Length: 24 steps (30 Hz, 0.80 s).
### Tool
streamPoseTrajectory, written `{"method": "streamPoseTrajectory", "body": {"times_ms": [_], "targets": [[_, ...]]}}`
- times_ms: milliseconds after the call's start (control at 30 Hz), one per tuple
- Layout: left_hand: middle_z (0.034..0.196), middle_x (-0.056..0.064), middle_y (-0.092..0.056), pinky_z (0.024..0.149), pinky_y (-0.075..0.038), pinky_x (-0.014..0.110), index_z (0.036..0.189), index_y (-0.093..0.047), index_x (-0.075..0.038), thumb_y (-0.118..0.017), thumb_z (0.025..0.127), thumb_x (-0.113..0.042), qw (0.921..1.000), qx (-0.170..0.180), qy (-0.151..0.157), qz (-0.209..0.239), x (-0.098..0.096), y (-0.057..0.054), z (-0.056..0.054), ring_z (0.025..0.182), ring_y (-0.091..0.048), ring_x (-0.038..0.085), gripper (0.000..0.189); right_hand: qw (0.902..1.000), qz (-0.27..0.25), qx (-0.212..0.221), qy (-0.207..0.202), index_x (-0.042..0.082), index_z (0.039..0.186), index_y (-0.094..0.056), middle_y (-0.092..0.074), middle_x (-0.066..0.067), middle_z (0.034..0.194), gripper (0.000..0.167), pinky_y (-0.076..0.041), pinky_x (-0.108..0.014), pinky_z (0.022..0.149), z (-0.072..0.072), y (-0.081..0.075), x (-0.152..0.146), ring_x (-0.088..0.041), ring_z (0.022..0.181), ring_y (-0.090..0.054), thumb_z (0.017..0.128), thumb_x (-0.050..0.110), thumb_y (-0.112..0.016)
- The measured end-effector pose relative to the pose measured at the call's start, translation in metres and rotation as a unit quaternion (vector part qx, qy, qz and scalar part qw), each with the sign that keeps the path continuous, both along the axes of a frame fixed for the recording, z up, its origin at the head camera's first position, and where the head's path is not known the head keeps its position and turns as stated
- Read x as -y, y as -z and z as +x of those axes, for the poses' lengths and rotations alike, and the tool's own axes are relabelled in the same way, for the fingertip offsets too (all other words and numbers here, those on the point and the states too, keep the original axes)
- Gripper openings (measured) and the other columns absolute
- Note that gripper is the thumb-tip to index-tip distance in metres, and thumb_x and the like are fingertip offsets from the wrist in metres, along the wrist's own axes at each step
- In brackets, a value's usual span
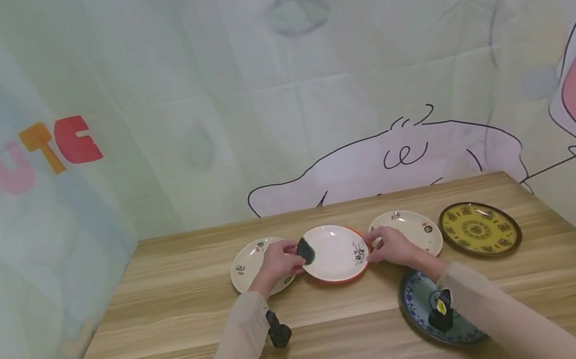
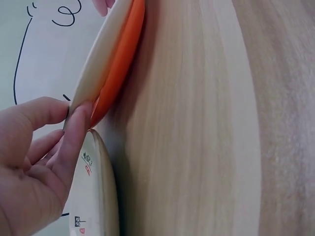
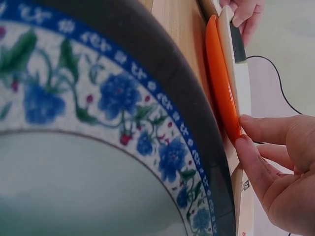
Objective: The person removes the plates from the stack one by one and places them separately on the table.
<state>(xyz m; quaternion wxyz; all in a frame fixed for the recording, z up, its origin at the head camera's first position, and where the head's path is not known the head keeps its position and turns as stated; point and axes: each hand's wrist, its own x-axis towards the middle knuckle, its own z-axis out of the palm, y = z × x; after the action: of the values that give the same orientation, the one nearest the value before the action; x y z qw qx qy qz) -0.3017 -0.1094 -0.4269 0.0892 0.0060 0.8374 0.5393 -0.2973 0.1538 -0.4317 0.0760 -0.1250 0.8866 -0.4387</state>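
A white plate (image 1: 331,251) with a dark green patch and a black flower sprig lies over an orange plate (image 3: 221,81), whose rim peeks out below and to the right. My left hand (image 1: 280,260) pinches the white plate's left rim between thumb and fingers, beside the green patch. On the opposite side my right hand (image 1: 393,246) pinches the right rim near the sprig. Each hand also passes over a cream plate: the left cream plate (image 1: 246,269) under the left hand, the right cream plate (image 1: 412,225) behind the right.
A yellow-green plate (image 1: 476,229) with a brown rim lies at the far right of the wooden table (image 1: 175,325). Nearer to me, a blue flowered plate (image 1: 414,304) sits partly beneath my right forearm. A printed cloth (image 1: 171,129) hangs behind the table.
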Motion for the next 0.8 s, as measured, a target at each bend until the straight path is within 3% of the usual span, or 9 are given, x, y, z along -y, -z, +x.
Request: {"method": "streamPoseTrajectory", "body": {"times_ms": [300, 500, 800], "targets": [[0.109, 0.026, -0.055, 0.061, -0.056, 0.026, 0.123, -0.047, 0.011, -0.057, 0.076, 0.012, 0.9988, -0.002, -0.001, 0.050, 0.011, -0.003, 0.003, 0.065, -0.061, 0.016, 0.048, 1.0000, 0.003, 0.002, -0.006, -0.011, 0.119, -0.053, -0.059, -0.019, 0.104, 0.051, -0.053, -0.026, 0.056, 0.000, -0.002, 0.001, -0.013, 0.063, -0.058, 0.071, -0.004, -0.069], [0.110, 0.026, -0.055, 0.063, -0.056, 0.026, 0.123, -0.049, 0.009, -0.057, 0.078, 0.010, 0.9991, -0.016, -0.010, 0.038, 0.026, -0.008, 0.004, 0.066, -0.061, 0.015, 0.046, 0.9999, 0.011, 0.011, 0.007, -0.010, 0.119, -0.053, -0.058, -0.020, 0.109, 0.051, -0.053, -0.025, 0.058, 0.000, -0.002, 0.001, -0.014, 0.064, -0.057, 0.071, -0.004, -0.070], [0.112, 0.026, -0.052, 0.066, -0.056, 0.026, 0.125, -0.048, 0.009, -0.055, 0.080, 0.008, 0.9966, -0.032, -0.029, 0.071, 0.048, -0.015, 0.009, 0.063, -0.061, 0.012, 0.045, 0.9995, 0.007, 0.030, -0.005, -0.010, 0.122, -0.050, -0.055, -0.023, 0.116, 0.054, -0.054, -0.025, 0.060, -0.004, -0.001, 0.001, -0.013, 0.064, -0.058, 0.072, -0.005, -0.069]]}}
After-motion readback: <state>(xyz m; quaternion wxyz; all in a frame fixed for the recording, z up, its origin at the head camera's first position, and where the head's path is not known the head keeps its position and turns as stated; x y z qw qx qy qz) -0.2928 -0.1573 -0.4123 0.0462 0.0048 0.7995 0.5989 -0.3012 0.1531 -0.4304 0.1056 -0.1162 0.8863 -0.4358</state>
